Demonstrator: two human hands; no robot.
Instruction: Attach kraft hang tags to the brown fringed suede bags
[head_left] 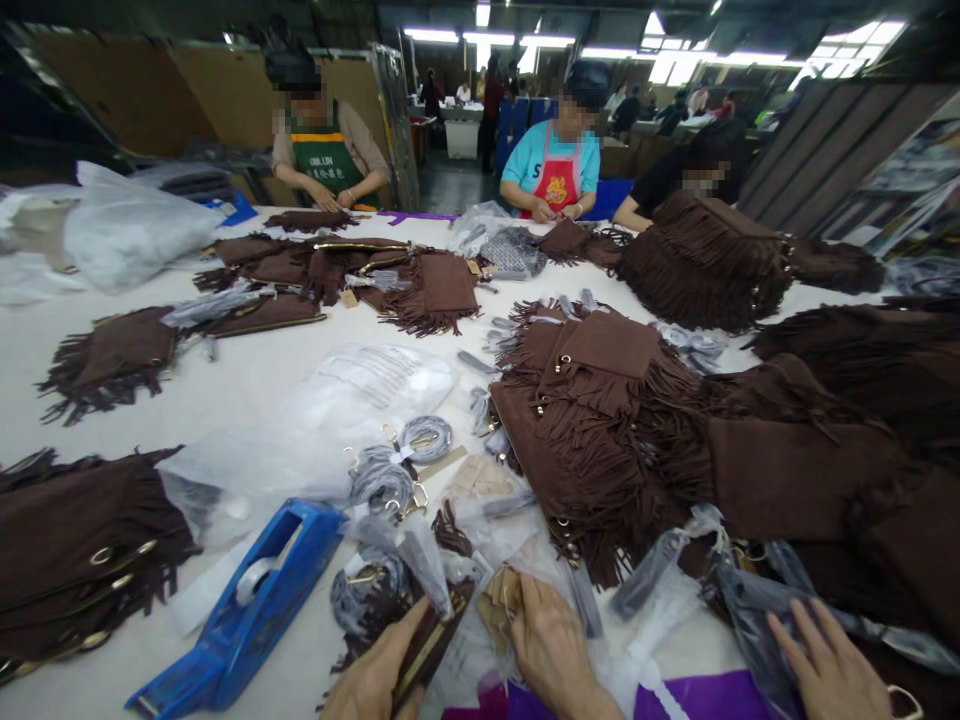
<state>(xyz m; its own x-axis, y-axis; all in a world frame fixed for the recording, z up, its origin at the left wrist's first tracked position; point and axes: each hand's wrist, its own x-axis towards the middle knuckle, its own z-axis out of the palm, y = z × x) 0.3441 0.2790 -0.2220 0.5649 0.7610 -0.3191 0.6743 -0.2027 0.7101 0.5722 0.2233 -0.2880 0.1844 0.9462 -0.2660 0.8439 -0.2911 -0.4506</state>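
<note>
Near the bottom edge, my left hand [379, 665] is closed round a small brown fringed pouch [431, 645] with a gold zipper, its strip wrapped in clear plastic. Just right of it, my right hand [551, 640] has its fingers bent round a crumpled tan paper piece [496, 605]. Its fingertips are partly hidden by the paper. Clear plastic film lies under and between both hands. Coiled grey-wrapped straps [382, 475] with gold clasps are on the white table [247, 375] beyond them.
A blue tape dispenser [247, 610] stands at left, beside a brown fringed bag [82, 545]. Brown fringed bags [607, 345] are piled at centre right. Another person's hand [832, 660] rests on plastic-wrapped parts at lower right. Three people work across the table.
</note>
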